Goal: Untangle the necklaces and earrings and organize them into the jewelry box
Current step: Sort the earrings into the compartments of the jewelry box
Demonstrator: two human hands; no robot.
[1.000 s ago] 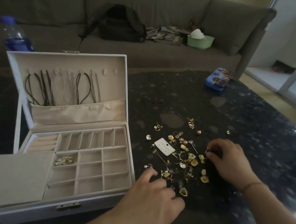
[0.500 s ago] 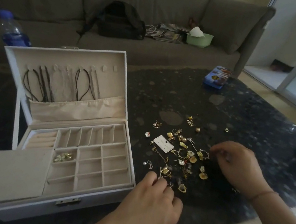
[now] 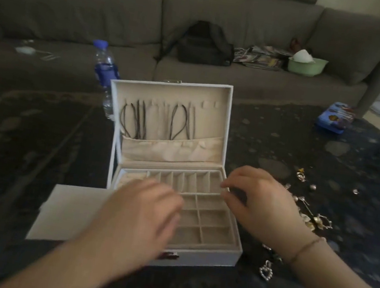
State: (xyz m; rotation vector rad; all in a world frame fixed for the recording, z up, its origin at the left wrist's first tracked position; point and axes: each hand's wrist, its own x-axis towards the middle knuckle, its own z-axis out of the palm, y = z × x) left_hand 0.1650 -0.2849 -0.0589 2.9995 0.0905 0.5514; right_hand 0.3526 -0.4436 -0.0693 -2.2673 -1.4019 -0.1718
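Observation:
The white jewelry box (image 3: 221,252) stands open in the middle of the dark table, and dark cord necklaces (image 3: 138,120) hang inside its lid. Loose gold earrings (image 3: 316,221) lie to its right, with a heart-shaped piece (image 3: 265,273) nearer me. My right hand (image 3: 264,205) hovers at the right edge of the box's divided tray, thumb and forefinger pinched on something small and dark. My left hand (image 3: 143,213) is blurred over the left half of the tray. Its grip is unclear, and it hides the compartments below.
A flat white panel (image 3: 68,214) lies against the box's left side. A water bottle (image 3: 105,68) stands behind the box and a blue tin (image 3: 335,118) sits at the far right of the table. On the grey sofa beyond are a black backpack (image 3: 204,46) and a green bowl (image 3: 306,65).
Both hands left the earring pile and moved left over the box's tray. My head turned left, so the box now sits centred and the pile lies at the right.

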